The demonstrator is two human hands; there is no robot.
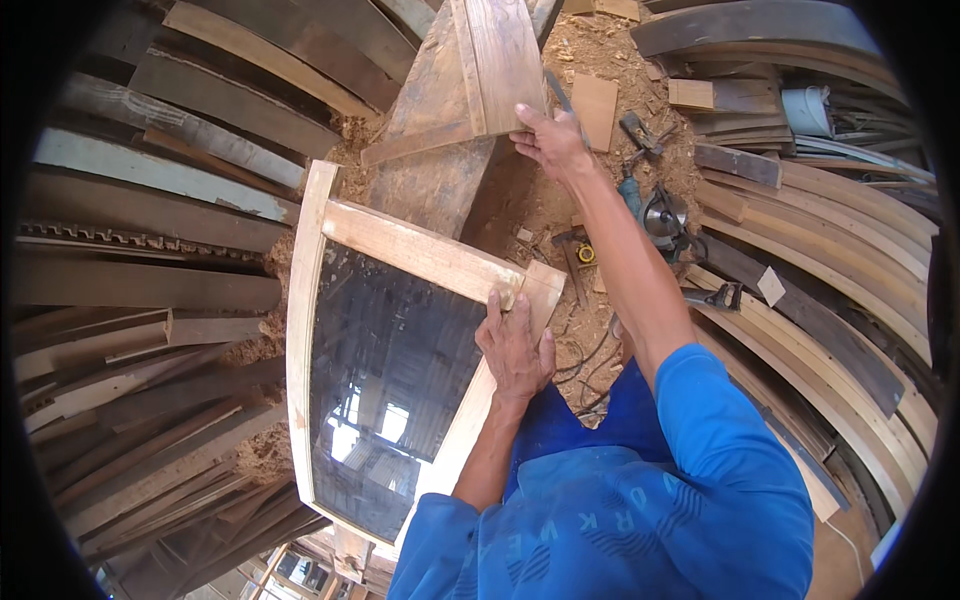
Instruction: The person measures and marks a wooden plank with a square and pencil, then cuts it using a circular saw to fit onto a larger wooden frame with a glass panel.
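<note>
A wooden frame (425, 248) around a dark, glossy pane (390, 370) leans between me and the workbench. My left hand (515, 350) straddles the frame's near right corner, fingers on one side and thumb on the other. Farther off, my right hand (555, 142) grips the near end of a brown wooden board (508, 60), with thumb and curled fingers at its corner. That board lies along the worn bench (425, 190). A thin wooden strip (420, 143) crosses the bench at the board's near end. Reflections cover part of the pane.
Long planks (150, 290) fill the left side, and more boards (850, 230) are stacked at right. On the sawdust-covered floor (590, 50) lie a circular saw (665, 213), a yellow tape measure (586, 254), a hammer (573, 262) and a metal clamp-like tool (640, 133). A pale bucket (806, 111) sits among offcuts.
</note>
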